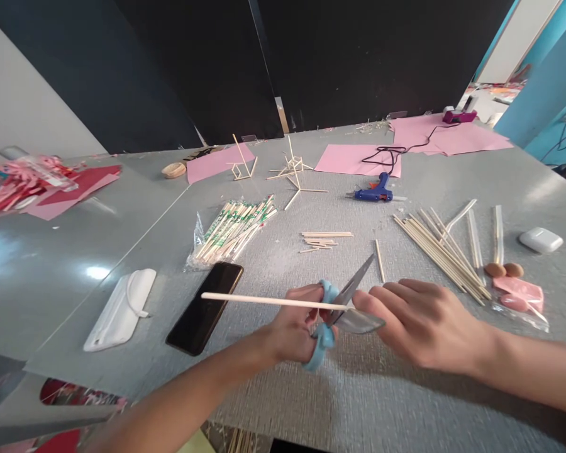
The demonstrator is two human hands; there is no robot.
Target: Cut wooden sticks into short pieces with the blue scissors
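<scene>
My left hand (296, 324) is closed in the light-blue handles of a pair of scissors (356, 319), whose blades stand apart and point right. A pale wooden stick (259, 300) runs across between the blades, its far end over a black phone (205, 308). The stick's right end is pinched in the fingers of my right hand (415, 321), close beside the blades. Just beyond the scissors a short stick piece (380, 260) lies on the table. Several cut pieces (327, 234) rest in a small group farther back.
A blue glue gun (375, 190) with a black cord lies behind. Small stick frames (295, 167) stand near pink paper (353, 157). At right are long sticks (441, 255) and a white earbud case (541, 240); at left, bagged sticks (236, 229) and a white power bank (120, 309).
</scene>
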